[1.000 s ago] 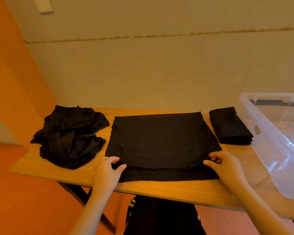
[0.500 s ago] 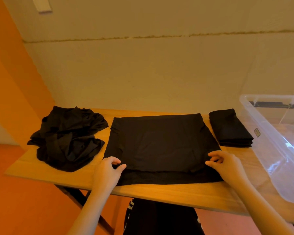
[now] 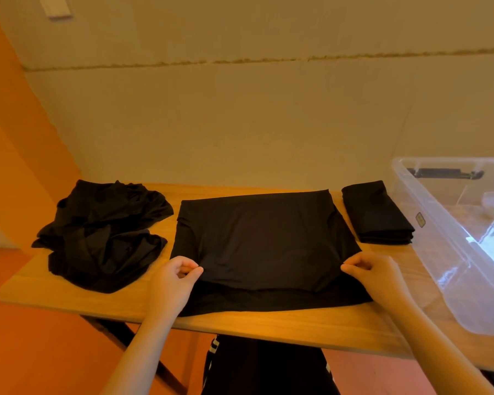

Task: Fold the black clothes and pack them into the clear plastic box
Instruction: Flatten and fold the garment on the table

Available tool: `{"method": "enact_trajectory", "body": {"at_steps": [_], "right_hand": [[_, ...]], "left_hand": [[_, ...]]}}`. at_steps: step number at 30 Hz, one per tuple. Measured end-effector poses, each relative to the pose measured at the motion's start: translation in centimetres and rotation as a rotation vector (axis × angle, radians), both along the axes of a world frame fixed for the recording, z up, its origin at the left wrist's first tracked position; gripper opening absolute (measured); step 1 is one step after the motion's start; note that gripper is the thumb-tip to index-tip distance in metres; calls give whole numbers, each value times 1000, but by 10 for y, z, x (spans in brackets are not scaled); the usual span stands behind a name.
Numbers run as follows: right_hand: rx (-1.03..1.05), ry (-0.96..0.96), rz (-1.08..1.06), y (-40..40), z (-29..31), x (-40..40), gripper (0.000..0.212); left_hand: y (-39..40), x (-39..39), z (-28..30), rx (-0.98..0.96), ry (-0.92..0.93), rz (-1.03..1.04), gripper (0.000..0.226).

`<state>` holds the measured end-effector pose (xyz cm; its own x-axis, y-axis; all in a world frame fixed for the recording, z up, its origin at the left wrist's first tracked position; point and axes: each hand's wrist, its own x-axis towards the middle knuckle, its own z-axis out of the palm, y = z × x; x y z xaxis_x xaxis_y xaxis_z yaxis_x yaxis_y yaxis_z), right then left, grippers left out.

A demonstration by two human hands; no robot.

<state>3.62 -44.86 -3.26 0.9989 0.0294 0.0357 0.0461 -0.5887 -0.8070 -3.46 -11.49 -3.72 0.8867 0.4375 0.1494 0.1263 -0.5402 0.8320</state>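
Observation:
A black garment (image 3: pixel 263 238) lies partly folded in the middle of the wooden table (image 3: pixel 268 323), its upper layer doubled back over a lower layer that shows along the near edge. My left hand (image 3: pixel 174 280) pinches the near left corner of the upper layer. My right hand (image 3: pixel 374 275) pinches the near right corner. A crumpled pile of black clothes (image 3: pixel 103 235) sits at the left. A neatly folded black garment (image 3: pixel 378 213) lies at the right, beside the clear plastic box (image 3: pixel 451 252).
The clear box overhangs the table's right end and reaches out of frame; its dark handle (image 3: pixel 442 173) shows at the far wall. A plain wall stands right behind the table. Orange floor lies to the left and below. My dark clothing shows under the near edge.
Both hands have drawn the upper layer's near corners slightly up and away from the near edge, exposing more of the lower layer. The view has shifted a little.

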Motion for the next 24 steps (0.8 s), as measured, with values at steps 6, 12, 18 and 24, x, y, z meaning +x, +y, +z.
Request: {"method": "enact_trajectory", "body": {"at_steps": [6,12,18,24], "right_hand": [[46,47,-10,-1,3,5,20],[-410,-113,104,-1,2,3,27],[-582,-46,420,26,3,4,57],[-801,134,443,8,-2,-3,92]], "left_hand": [[9,-4,-1,-33,59,-47,23],[12,-8,-2,386,57,-24,14],[-7,37,9,533,143,-228,46],[6,41,-14,743,546,-234,62]]}}
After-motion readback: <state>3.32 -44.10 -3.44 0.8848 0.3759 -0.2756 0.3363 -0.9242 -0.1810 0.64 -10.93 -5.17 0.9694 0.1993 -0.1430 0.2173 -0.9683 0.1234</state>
